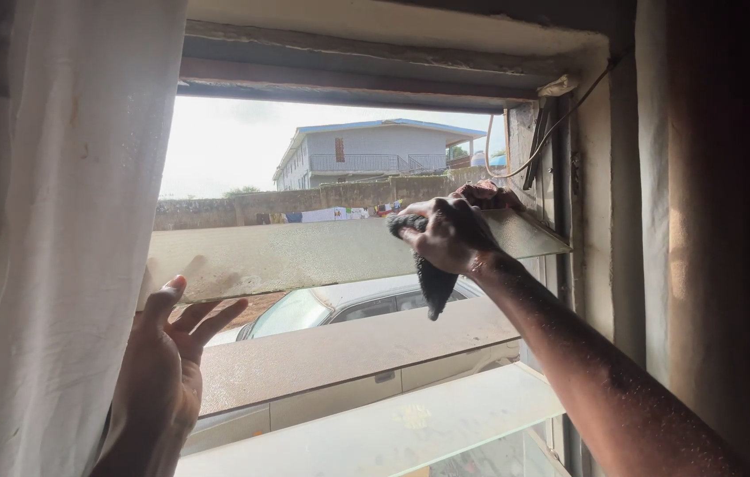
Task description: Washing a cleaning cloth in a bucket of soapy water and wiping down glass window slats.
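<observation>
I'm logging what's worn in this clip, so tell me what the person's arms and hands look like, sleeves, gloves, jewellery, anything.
Both hands are bare, with no gloves. The right hand leads into a bare forearm, sleeveless as far as the frame shows, speckled with small pale flecks or droplets. The left hand shows no ring or watch, and its wrist leaves the frame.

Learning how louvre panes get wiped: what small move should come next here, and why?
Probably slide the dark cloth leftward: the right hand presses it at the top glass slat's right end, and the left hand steadies the far end.
</observation>
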